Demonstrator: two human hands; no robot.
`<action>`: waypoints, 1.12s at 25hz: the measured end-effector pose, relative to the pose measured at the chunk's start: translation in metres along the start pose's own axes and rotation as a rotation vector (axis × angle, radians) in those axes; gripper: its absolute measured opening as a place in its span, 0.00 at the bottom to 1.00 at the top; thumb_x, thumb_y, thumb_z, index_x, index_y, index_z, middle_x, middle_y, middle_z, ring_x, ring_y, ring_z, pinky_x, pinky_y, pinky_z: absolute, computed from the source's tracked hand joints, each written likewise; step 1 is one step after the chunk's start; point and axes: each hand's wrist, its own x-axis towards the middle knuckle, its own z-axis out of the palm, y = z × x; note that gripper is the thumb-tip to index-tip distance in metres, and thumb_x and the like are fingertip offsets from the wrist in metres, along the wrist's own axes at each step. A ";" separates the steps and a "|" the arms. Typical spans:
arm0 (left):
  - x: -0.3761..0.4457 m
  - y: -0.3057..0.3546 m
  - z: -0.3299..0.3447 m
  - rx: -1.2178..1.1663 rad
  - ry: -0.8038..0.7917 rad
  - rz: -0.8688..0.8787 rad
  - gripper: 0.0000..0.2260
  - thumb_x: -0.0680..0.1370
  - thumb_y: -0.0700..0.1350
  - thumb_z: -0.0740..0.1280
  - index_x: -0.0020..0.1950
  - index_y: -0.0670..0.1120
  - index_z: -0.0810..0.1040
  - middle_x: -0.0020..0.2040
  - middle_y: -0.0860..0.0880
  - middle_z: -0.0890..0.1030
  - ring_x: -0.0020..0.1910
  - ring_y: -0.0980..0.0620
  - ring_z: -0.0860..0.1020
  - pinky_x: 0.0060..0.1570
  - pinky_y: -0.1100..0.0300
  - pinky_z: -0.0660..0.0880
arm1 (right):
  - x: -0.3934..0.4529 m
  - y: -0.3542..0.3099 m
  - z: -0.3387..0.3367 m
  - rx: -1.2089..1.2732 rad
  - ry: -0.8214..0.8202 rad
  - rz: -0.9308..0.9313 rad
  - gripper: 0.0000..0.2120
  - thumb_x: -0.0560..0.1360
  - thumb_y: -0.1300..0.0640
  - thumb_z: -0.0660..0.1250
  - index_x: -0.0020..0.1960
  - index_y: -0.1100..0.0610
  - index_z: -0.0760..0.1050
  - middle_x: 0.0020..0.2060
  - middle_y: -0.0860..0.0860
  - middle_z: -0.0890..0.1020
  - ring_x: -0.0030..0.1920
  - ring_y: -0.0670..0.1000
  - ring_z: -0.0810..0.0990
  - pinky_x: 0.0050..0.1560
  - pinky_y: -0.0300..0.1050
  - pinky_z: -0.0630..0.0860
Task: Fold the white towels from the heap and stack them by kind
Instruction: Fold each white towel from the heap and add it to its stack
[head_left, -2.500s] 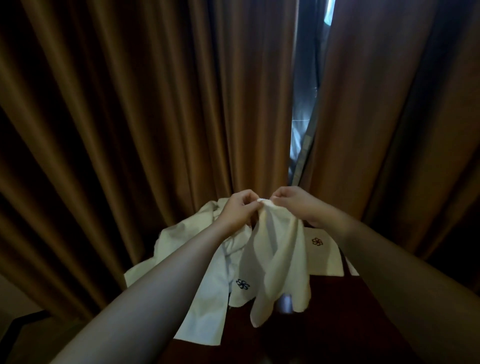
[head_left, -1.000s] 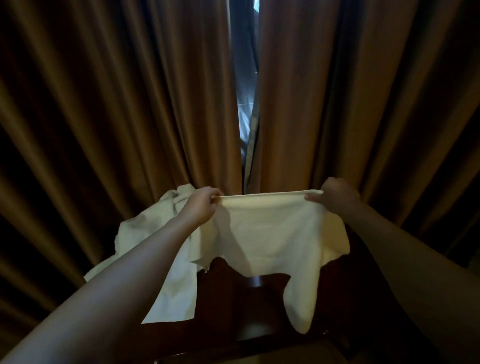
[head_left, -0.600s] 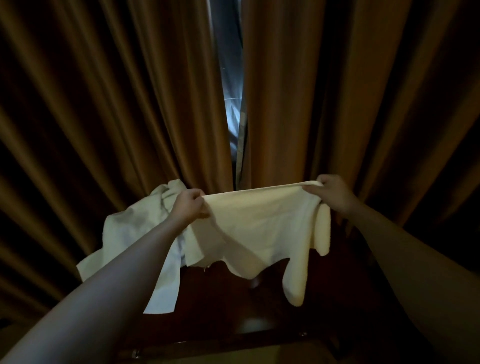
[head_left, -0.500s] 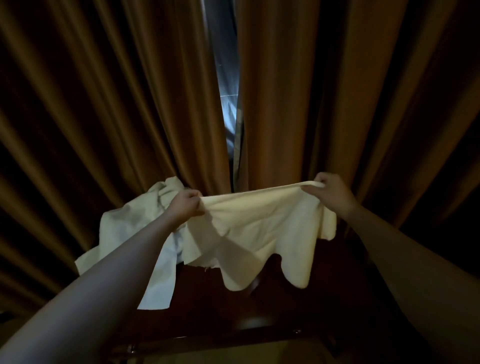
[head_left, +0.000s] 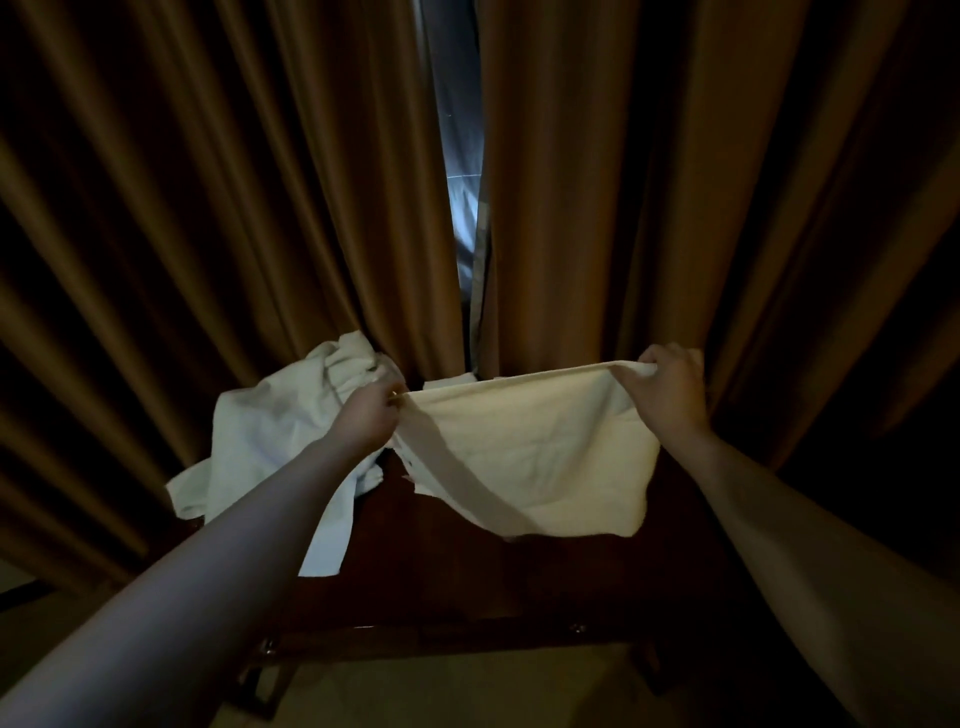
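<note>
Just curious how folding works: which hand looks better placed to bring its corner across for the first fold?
Probably the right hand. It grips its corner of the towel over bare table, while the left hand sits against the heap, which crowds it.

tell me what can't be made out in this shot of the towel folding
- Head view: the folded stack, if any, behind the held towel.
- Head view: left hand fingers, curled away behind its back.
- Head view: the heap, partly behind the left forearm.
- Head view: table surface, too dark.

The towel (head_left: 530, 457), bunched between both hands before, now hangs stretched flat.
</note>
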 end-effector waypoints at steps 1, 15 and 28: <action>-0.007 -0.001 0.002 -0.068 -0.005 -0.017 0.15 0.76 0.32 0.58 0.56 0.46 0.78 0.52 0.46 0.79 0.47 0.46 0.78 0.33 0.58 0.76 | -0.009 0.000 -0.002 0.008 0.008 0.007 0.17 0.73 0.45 0.69 0.50 0.59 0.78 0.48 0.53 0.78 0.57 0.53 0.70 0.51 0.47 0.72; -0.150 -0.039 0.030 -0.232 0.429 -0.056 0.11 0.81 0.41 0.57 0.58 0.49 0.77 0.52 0.49 0.77 0.51 0.58 0.67 0.50 0.61 0.70 | -0.171 -0.014 -0.012 -0.073 0.258 0.081 0.16 0.73 0.47 0.70 0.49 0.60 0.77 0.50 0.55 0.77 0.61 0.56 0.69 0.63 0.54 0.68; -0.112 -0.088 0.106 -0.128 0.204 -0.109 0.11 0.79 0.42 0.58 0.56 0.47 0.79 0.52 0.45 0.78 0.52 0.46 0.76 0.49 0.55 0.75 | -0.159 0.050 0.064 -0.188 0.064 0.183 0.17 0.75 0.48 0.66 0.52 0.62 0.77 0.54 0.61 0.77 0.61 0.61 0.69 0.64 0.55 0.65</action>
